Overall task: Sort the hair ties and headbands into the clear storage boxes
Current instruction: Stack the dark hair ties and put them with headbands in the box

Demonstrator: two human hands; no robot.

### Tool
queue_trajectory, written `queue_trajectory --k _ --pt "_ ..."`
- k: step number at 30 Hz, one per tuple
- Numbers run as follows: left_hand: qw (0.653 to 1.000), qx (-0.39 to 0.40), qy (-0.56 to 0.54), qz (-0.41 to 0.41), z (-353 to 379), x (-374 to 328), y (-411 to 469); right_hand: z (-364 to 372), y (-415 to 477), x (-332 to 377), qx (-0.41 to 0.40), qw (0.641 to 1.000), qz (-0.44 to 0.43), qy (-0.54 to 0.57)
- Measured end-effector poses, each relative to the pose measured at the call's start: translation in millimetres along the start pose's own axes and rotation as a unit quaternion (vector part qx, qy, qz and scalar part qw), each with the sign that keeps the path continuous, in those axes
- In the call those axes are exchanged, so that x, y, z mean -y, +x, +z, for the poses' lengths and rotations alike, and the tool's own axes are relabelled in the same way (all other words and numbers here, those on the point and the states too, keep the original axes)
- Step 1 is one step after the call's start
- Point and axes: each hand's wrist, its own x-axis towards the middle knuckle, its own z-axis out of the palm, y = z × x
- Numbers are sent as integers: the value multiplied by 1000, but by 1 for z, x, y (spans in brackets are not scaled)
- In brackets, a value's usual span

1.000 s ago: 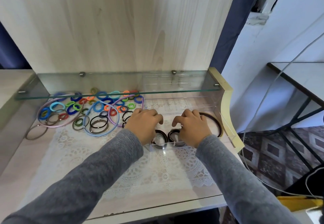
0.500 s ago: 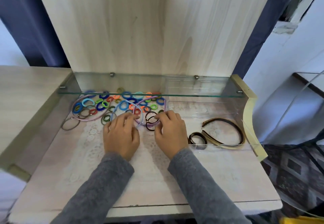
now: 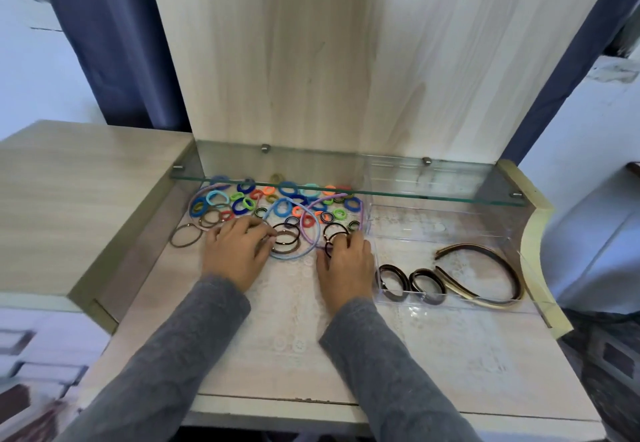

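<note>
A pile of colourful hair ties (image 3: 277, 201) and thin pastel headbands (image 3: 304, 230) lies under the glass shelf at the back left. My left hand (image 3: 237, 251) rests palm down on dark thin hair ties (image 3: 285, 237), fingers curled onto them. My right hand (image 3: 344, 261) pinches a black thin hair tie (image 3: 334, 234) at the pile's right edge. A clear storage box (image 3: 446, 299) on the right holds two dark coiled ties (image 3: 393, 279) and a brown-and-gold headband (image 3: 485, 275).
A glass shelf (image 3: 433, 196) overhangs the back of the desk, just above the pile. A lone brown tie (image 3: 185, 236) lies at the far left. A lace mat (image 3: 294, 303) covers the desk. A raised wooden side surface (image 3: 69, 199) stands left; the desk's curved edge (image 3: 540, 234) is right.
Both hands left the clear box on the right and moved left to the pile of ties. They now touch the dark thin ties; the view shifted left with them.
</note>
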Motion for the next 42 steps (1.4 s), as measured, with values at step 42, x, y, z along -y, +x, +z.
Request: queue_trajectory --k 42 --pt "993 -44 -58 93 1 11 -68 2 -9 -7 -27 933 -210 290"
